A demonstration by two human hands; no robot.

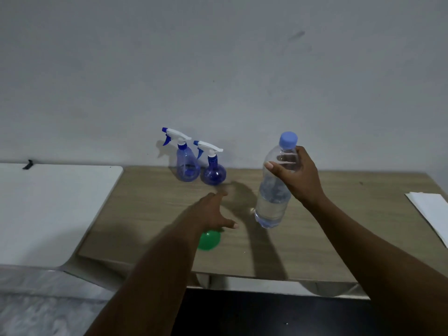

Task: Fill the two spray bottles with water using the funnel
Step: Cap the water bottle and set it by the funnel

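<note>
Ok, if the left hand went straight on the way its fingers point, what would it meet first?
Probably the round dark-blue plastic spray bottle, just ahead of the left hand; nothing shows between them, though depth is unclear from this view.

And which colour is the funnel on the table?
Green; the funnel shows in the head view, partly behind the left hand.

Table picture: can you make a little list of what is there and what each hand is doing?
water bottle: cap on, partly full, lifted off the table
right hand: grips the water bottle near its top
left hand: open, holds nothing, reaches above the funnel
tall spray bottle: upright near the wall, sprayer on
round spray bottle: upright beside it, sprayer on
funnel: green, on the table
</note>
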